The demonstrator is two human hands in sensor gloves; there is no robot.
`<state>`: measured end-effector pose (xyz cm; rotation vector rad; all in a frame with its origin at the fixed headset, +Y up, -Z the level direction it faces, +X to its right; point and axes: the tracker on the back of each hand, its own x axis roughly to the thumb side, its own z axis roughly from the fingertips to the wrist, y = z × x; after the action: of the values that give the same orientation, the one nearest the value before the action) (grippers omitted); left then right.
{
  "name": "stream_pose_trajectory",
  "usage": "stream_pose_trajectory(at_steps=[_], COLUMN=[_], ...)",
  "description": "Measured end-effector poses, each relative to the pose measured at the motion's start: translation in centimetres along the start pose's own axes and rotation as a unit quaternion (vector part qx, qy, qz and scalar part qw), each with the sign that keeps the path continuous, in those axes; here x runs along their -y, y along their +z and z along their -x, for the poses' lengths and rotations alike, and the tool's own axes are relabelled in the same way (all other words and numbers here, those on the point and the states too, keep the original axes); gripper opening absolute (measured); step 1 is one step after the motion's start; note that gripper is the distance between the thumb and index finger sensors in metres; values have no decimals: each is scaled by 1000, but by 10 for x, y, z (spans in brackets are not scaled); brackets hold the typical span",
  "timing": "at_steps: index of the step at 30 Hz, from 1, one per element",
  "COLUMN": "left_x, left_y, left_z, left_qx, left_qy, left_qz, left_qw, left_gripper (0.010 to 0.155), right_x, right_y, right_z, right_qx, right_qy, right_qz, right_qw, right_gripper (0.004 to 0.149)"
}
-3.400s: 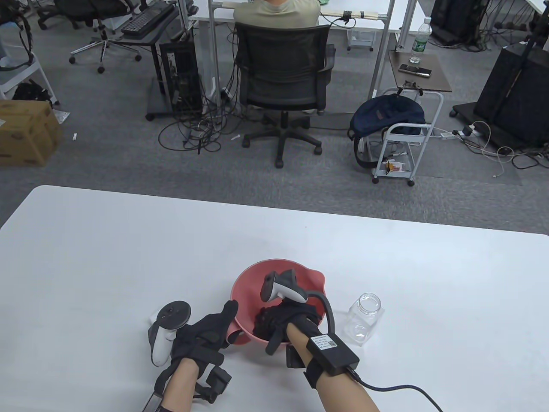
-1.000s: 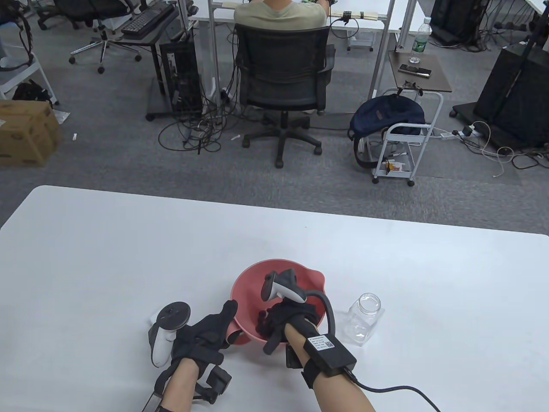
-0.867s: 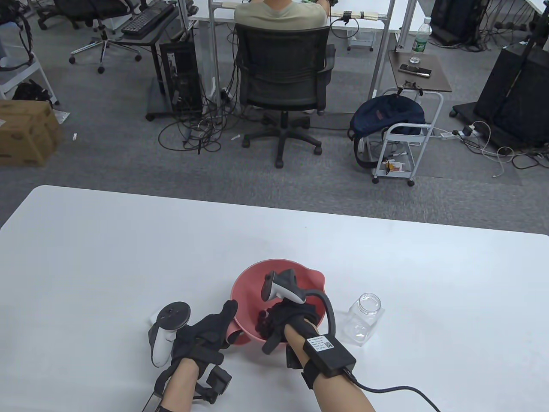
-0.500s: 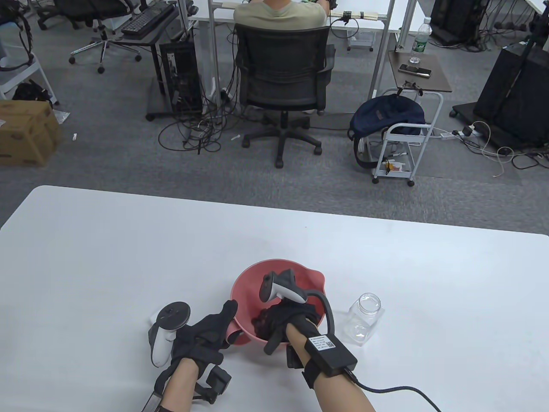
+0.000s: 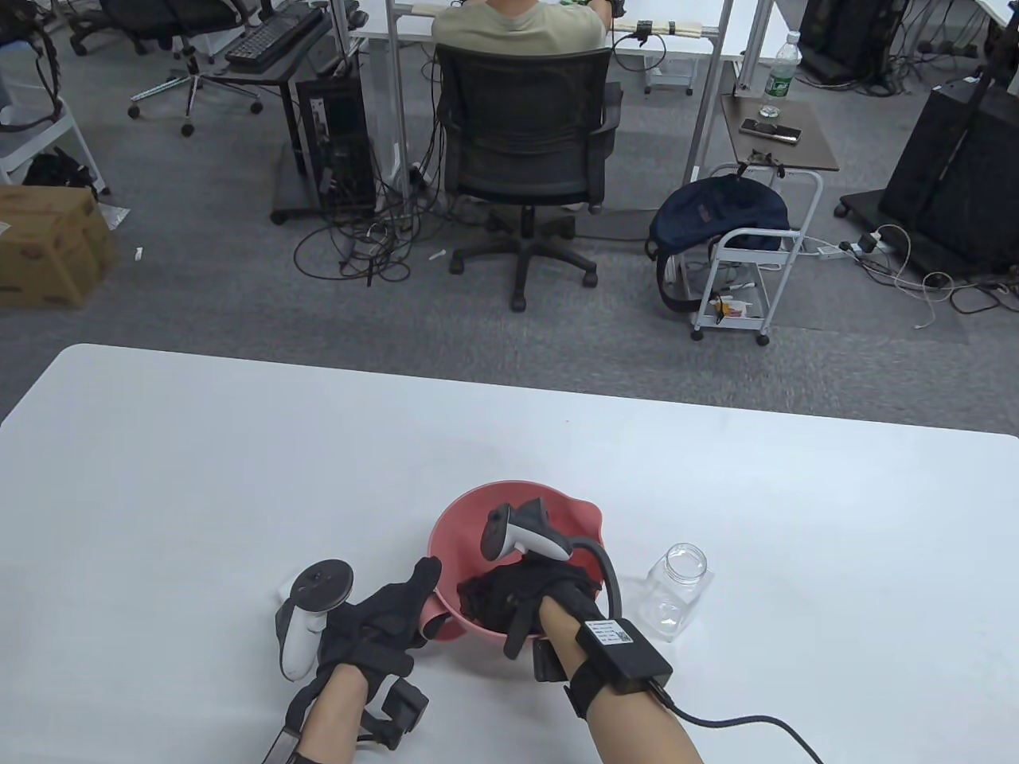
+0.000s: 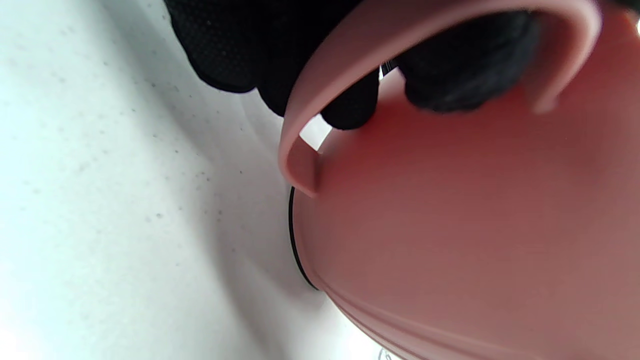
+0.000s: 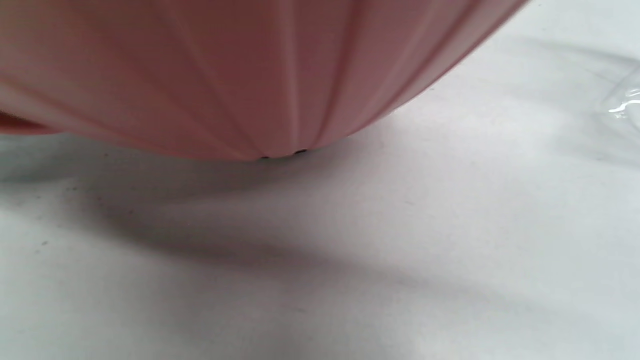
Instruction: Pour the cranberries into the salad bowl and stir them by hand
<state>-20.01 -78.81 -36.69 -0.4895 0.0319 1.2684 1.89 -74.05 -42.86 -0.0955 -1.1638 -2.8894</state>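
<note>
Pink bowl's (image 6: 450, 225) handle (image 6: 320, 90), finger-gripped, shows left-wrist only.

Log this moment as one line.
stage: stirring | left hand: holds bowl handle | right hand: in bowl | jar: empty, upright

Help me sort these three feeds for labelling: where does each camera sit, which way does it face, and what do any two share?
Table view: above the near table edge, facing down and outward over the table into an office; both forearms show, left hand on the bowl, right hand inside it.
Left wrist view: low beside the bowl, facing its handle; gloved fingers hook through it.
Right wrist view: near table level, facing the bowl's ribbed underside; no hand shows.
Shared: all three show bowl and table; the jar appears in table view and at the right wrist view's edge.
</note>
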Motion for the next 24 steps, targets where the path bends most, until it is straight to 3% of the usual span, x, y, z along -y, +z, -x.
stream_pose_trajectory(at_steps=[6, 17, 24], left_x=[0, 0, 0], left_y=[0, 0, 0], left_z=[0, 0, 0], left_qx=[0, 0, -1], left_qy=[0, 1, 2], left_qz=[0, 0, -1], left_qw=[1000, 1000, 1000], left_gripper=[73, 73, 73], right_x=[1, 0, 0], right_y=[1, 1, 1], right_z=[0, 1, 1], right_qx=[12, 4, 3], right_qy=[-9, -4, -9], right_qz=[23, 14, 19], right_qw=[1000, 1000, 1000], right_gripper=[65, 64, 76])
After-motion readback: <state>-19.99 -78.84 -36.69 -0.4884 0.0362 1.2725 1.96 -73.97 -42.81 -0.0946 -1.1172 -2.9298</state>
